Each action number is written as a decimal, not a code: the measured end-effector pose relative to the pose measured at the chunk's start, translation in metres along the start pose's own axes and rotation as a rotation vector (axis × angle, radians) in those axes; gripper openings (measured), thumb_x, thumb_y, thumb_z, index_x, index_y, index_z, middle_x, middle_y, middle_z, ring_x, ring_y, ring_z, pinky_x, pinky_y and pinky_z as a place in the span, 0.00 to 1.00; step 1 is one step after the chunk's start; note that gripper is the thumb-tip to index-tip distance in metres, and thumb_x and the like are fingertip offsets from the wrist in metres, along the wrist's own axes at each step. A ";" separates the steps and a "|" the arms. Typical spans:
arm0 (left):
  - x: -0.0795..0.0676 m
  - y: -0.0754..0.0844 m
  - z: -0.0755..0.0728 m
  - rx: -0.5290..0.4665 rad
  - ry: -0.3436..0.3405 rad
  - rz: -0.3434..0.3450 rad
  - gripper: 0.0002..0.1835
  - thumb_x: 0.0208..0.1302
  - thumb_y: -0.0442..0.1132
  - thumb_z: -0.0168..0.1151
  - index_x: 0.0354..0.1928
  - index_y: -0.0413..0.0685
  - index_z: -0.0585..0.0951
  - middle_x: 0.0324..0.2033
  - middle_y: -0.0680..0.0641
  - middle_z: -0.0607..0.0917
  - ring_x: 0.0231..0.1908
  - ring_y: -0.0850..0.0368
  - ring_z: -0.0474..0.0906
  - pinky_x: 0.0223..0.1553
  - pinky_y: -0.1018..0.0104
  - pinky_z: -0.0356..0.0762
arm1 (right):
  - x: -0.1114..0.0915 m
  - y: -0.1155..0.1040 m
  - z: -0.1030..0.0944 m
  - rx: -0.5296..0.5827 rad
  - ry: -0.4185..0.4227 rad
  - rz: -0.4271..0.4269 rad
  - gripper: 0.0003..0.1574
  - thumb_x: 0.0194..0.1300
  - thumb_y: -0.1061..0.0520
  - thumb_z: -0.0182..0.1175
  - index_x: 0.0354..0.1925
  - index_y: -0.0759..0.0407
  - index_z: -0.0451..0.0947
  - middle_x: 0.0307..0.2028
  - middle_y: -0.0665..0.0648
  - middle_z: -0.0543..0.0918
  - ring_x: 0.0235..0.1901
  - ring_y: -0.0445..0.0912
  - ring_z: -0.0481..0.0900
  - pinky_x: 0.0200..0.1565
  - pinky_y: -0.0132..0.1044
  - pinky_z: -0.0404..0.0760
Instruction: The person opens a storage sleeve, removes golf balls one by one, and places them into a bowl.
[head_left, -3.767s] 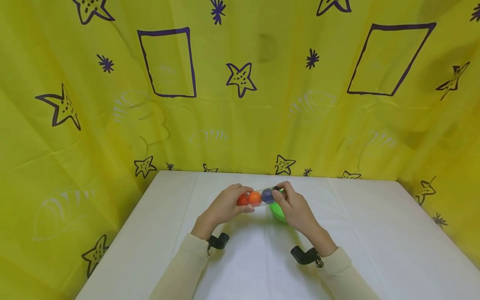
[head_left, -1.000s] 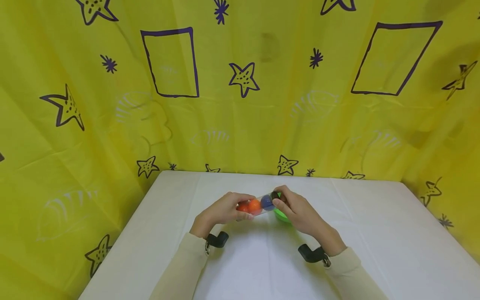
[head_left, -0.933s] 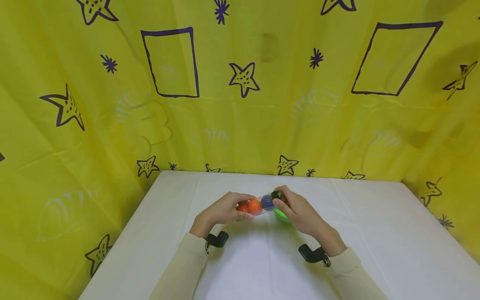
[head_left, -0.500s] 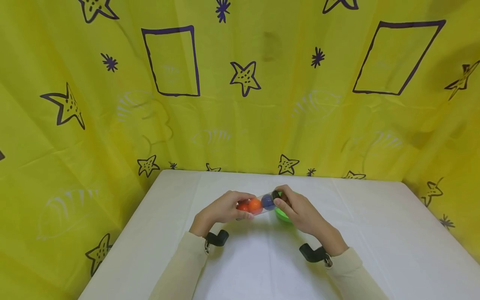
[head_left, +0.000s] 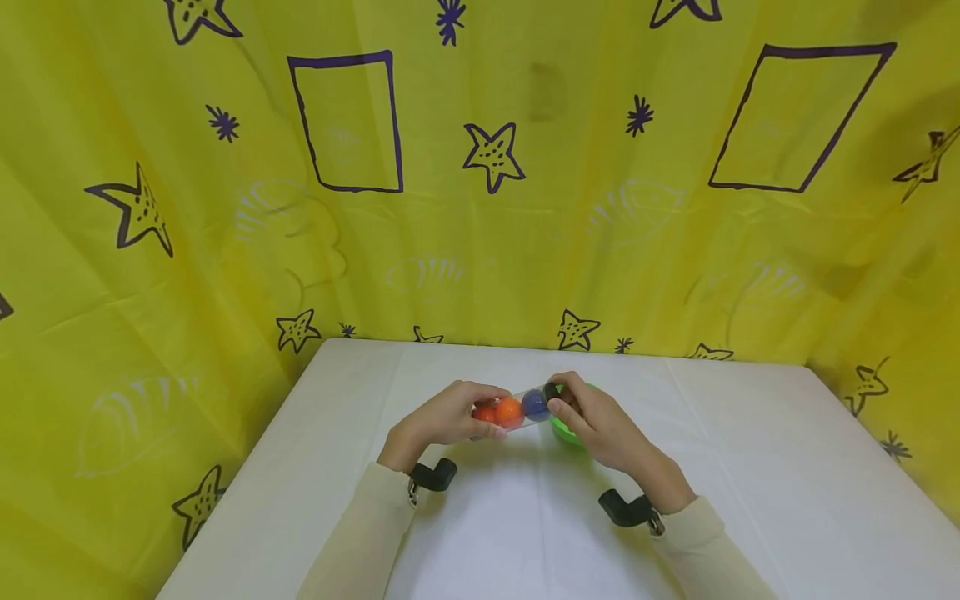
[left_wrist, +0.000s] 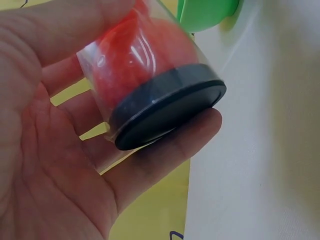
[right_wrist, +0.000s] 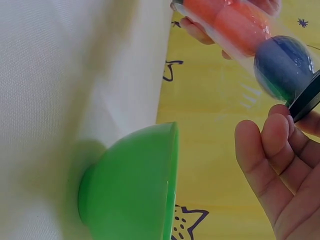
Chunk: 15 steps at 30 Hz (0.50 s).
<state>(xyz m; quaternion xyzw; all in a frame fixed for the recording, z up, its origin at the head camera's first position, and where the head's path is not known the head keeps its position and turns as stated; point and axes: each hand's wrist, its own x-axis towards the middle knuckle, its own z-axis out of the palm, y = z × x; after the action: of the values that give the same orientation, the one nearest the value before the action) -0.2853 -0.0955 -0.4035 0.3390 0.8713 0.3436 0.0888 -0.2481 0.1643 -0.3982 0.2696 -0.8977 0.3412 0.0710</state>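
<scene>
A yellow curtain (head_left: 487, 233), printed with dark stars and frames, hangs around the far side and the sides of the white table (head_left: 517, 525). Two pale sleeves (head_left: 360, 533) reach forward over it. The left hand (head_left: 450, 412) has its thumb and fingers curled around one end of a clear tube (head_left: 522, 409); the right hand (head_left: 600, 421) pinches the black cap (head_left: 552, 391) at the other end. A green bowl (right_wrist: 130, 185) stands upright on the table, below the right hand, which covers a part of it in the head view. The tube is in the air, slanted, with its right end the higher one. Inside it lie, in one row from the left hand, a red ball (head_left: 485, 414), an orange ball (head_left: 509, 412) and a blue ball (head_left: 536, 405). The tube's left end has also a dark cap (left_wrist: 170, 105).
</scene>
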 end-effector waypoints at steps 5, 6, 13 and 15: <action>0.000 0.001 -0.001 0.006 -0.002 -0.009 0.26 0.55 0.43 0.72 0.58 0.57 0.79 0.44 0.58 0.84 0.43 0.61 0.75 0.48 0.68 0.75 | 0.000 0.001 0.001 -0.002 0.006 -0.002 0.20 0.73 0.45 0.49 0.57 0.53 0.66 0.31 0.48 0.73 0.29 0.40 0.69 0.30 0.30 0.70; 0.000 0.001 -0.001 0.008 -0.002 -0.011 0.26 0.55 0.43 0.72 0.58 0.57 0.79 0.44 0.58 0.84 0.43 0.61 0.75 0.48 0.68 0.74 | 0.000 0.001 0.001 -0.002 0.006 -0.003 0.20 0.73 0.45 0.49 0.57 0.53 0.66 0.31 0.48 0.73 0.29 0.40 0.69 0.30 0.30 0.70; 0.000 0.001 -0.002 -0.028 -0.020 -0.007 0.24 0.56 0.43 0.71 0.56 0.59 0.80 0.42 0.58 0.84 0.41 0.62 0.76 0.46 0.68 0.76 | 0.000 0.001 0.001 0.018 0.015 -0.033 0.19 0.74 0.48 0.49 0.58 0.53 0.64 0.32 0.49 0.75 0.30 0.40 0.70 0.31 0.29 0.72; -0.001 0.000 -0.002 -0.049 -0.025 -0.006 0.23 0.56 0.43 0.71 0.56 0.59 0.80 0.42 0.59 0.84 0.41 0.62 0.77 0.46 0.68 0.76 | 0.000 0.001 0.001 0.030 0.019 -0.049 0.19 0.74 0.50 0.48 0.59 0.54 0.62 0.34 0.50 0.76 0.31 0.39 0.71 0.33 0.29 0.74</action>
<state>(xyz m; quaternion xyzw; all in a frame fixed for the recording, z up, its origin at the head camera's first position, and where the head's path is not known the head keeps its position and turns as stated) -0.2854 -0.0973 -0.4018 0.3384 0.8624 0.3604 0.1091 -0.2482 0.1647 -0.3994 0.2892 -0.8848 0.3556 0.0839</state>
